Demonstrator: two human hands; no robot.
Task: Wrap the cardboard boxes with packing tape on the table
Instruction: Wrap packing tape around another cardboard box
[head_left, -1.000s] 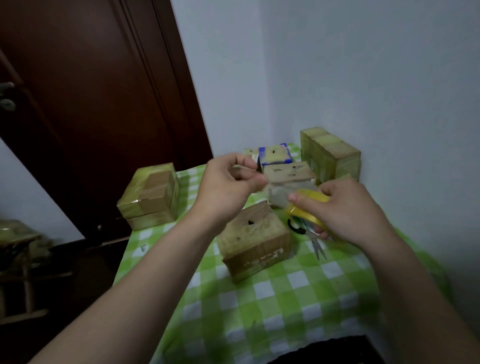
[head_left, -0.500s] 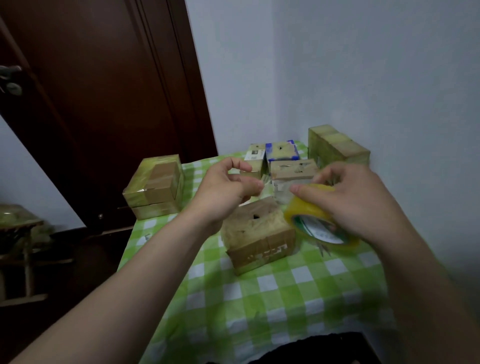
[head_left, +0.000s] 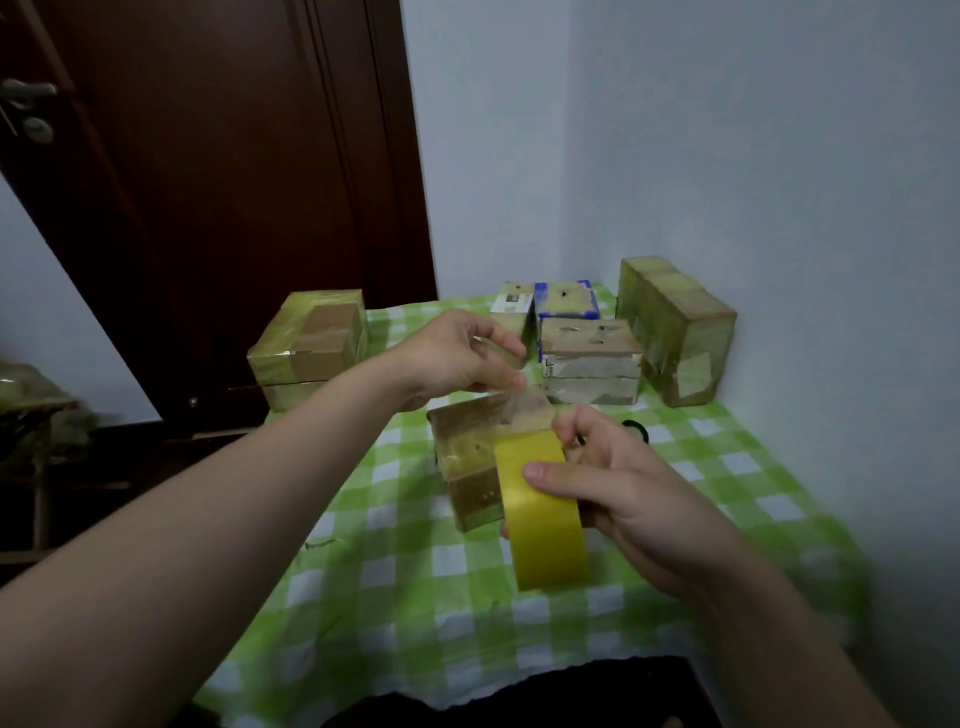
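Observation:
A small cardboard box (head_left: 470, 457) sits in the middle of the green checked table (head_left: 415, 597). My right hand (head_left: 618, 488) grips a yellow roll of packing tape (head_left: 540, 514) in front of the box, on edge. A clear strip of tape runs from the roll up over the box top to my left hand (head_left: 457, 358), which pinches its free end above the box's far edge.
Taped boxes stand at the table's far left (head_left: 311, 343) and far right (head_left: 675, 327) by the wall. Three smaller boxes (head_left: 587, 358) sit at the back middle. Black scissor handles (head_left: 636, 430) peek out behind my right hand. A dark door (head_left: 208, 182) is on the left.
My right hand has pulled the roll down and toward me, turning it on edge, and a strip now stretches over the box. My left hand stayed above the box's far side.

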